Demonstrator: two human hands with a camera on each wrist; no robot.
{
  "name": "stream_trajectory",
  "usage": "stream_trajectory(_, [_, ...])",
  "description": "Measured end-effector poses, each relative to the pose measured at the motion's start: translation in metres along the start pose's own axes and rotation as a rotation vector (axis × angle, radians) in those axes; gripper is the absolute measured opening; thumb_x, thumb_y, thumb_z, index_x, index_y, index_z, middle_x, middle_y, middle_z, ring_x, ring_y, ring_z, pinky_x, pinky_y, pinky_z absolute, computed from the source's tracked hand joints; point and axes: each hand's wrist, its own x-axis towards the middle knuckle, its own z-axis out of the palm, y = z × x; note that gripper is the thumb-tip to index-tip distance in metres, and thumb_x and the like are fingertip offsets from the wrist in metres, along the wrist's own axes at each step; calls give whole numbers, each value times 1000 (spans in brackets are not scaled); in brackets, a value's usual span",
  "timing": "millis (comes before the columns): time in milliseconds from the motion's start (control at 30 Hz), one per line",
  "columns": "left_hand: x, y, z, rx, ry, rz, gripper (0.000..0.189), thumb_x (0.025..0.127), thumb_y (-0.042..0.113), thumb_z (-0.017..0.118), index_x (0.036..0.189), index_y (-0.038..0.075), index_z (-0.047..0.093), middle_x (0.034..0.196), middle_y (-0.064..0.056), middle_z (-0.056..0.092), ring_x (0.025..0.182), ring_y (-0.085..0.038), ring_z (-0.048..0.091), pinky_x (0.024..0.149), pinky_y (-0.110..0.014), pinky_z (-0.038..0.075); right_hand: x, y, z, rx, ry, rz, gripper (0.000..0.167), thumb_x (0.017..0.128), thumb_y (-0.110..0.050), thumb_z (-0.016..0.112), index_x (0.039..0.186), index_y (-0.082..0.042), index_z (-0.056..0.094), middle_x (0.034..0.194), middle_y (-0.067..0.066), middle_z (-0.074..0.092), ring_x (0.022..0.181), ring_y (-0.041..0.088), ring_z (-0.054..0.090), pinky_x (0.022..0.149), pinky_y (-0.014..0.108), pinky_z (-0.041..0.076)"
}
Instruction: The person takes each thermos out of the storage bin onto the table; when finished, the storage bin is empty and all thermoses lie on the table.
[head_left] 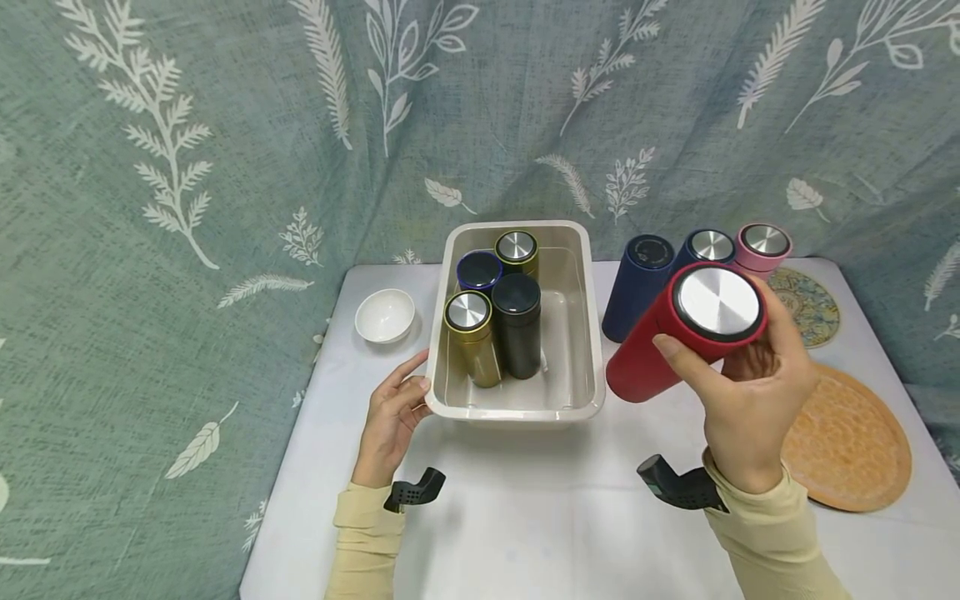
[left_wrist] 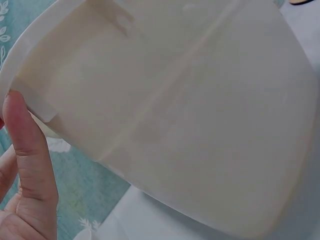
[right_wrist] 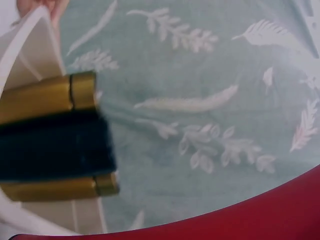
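My right hand [head_left: 761,408] grips a red thermos bottle [head_left: 651,358] near its silver-topped lid, holding it tilted, base to the left, just right of the cream plastic bin [head_left: 517,414]. In the right wrist view a strip of the red thermos [right_wrist: 250,210] crosses the lower corner. My left hand [head_left: 392,415] holds the bin's rim at its front left corner; the left wrist view has a finger [left_wrist: 32,155] against the bin wall [left_wrist: 175,110]. Inside the bin stand two gold thermoses, a black thermos [head_left: 519,333] and a dark one with a blue ring [head_left: 480,271].
Behind the red thermos stand a navy thermos [head_left: 633,292], another blue one [head_left: 708,243] and a pink one [head_left: 763,242]. A white bowl [head_left: 385,317] is left of the bin. At right lie a round tan board [head_left: 858,437] and a patterned round mat [head_left: 813,304]. Leaf-print cloth hangs behind.
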Motion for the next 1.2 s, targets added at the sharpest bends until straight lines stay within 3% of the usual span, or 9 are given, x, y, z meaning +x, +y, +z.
stream_trajectory(600, [0, 0, 1, -3, 5, -3, 53, 97, -1, 53, 149, 1, 42, 90, 5, 74, 79, -7, 70, 68, -21, 58, -4, 84, -51, -393, 5, 161, 68, 65, 9, 86, 127, -6, 64, 119, 2, 69, 110, 18, 66, 97, 18, 53])
stream_trajectory(867, [0, 0, 0, -2, -7, 1, 54, 97, -2, 52, 150, 0, 41, 90, 5, 74, 78, -8, 69, 68, -21, 58, -6, 110, -61, -383, 62, 194, 67, 66, 8, 87, 127, -6, 62, 117, -1, 68, 109, 16, 64, 94, 17, 53])
stream_trajectory(1200, [-1, 1, 0, -7, -12, -3, 55, 97, -2, 52, 150, 0, 40, 89, 5, 74, 78, -8, 69, 68, -21, 58, -8, 132, -69, -351, 58, 178, 69, 65, 11, 86, 128, -4, 60, 118, 1, 67, 111, 16, 63, 96, 17, 53])
